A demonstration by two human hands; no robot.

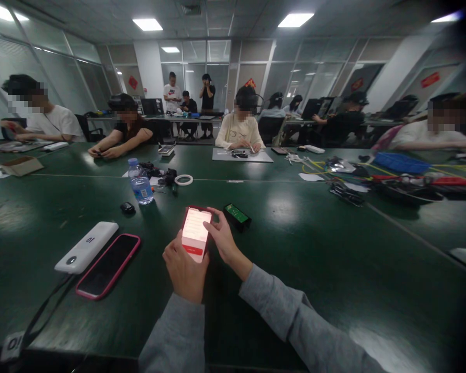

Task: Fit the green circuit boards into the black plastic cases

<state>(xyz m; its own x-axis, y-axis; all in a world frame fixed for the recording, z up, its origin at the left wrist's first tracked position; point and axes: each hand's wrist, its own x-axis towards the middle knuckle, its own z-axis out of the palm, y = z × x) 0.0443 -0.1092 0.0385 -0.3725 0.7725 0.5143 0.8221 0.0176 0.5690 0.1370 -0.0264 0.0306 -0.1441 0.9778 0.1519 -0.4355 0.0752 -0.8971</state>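
A: Item one, my left hand: fingers curled around the lower end of a lit phone, gripping it from beneath and holding it just above the green table.

B: And the other?

A: Item two, my right hand: wrapped on the phone's right edge, thumb laid over toward the bright screen, fingers closed behind the case. Both sleeves grey.

B: Position of the phone?

A: Centre of the view, upright and tilted toward me, red case, white screen with a red bar low down.

B: Nearby stock?

A: A small dark box with a green top, just beside my right hand's fingers. To my left, lying flat: a second phone in a pink case, screen dark, and next to it a white power bank. Farther off, a water bottle, a small black object, a ring of white tape.

B: Others present?

A: People seated along the far edge of the table, hands on their own work.
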